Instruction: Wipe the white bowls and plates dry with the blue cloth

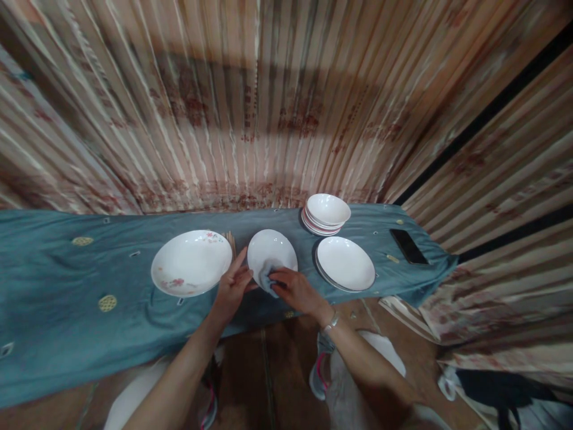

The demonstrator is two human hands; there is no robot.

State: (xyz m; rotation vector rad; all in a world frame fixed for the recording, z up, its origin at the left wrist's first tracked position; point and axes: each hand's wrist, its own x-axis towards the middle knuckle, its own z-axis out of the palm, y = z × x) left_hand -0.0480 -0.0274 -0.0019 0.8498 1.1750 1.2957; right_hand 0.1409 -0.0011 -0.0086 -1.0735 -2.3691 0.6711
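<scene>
A small white bowl (271, 246) is in front of me, near the table's front edge. My left hand (233, 283) grips its left rim, with the fingers partly hidden behind the edge. My right hand (293, 288) is closed on a crumpled grey-blue cloth (267, 278), which touches the lower inside of the bowl. Left of the bowl lies a large white oval plate (192, 263) with pink flowers on its border. Thin wooden sticks, which look like chopsticks (229, 240), lie between the plate and the bowl, partly covered.
White bowls with reddish bands form a stack (329, 210) at the back right. In front of it, white plates (345, 264) are piled up. A black phone (408, 246) lies near the right end of the blue-green tablecloth (58, 280). Curtains (277, 119) hang behind the table.
</scene>
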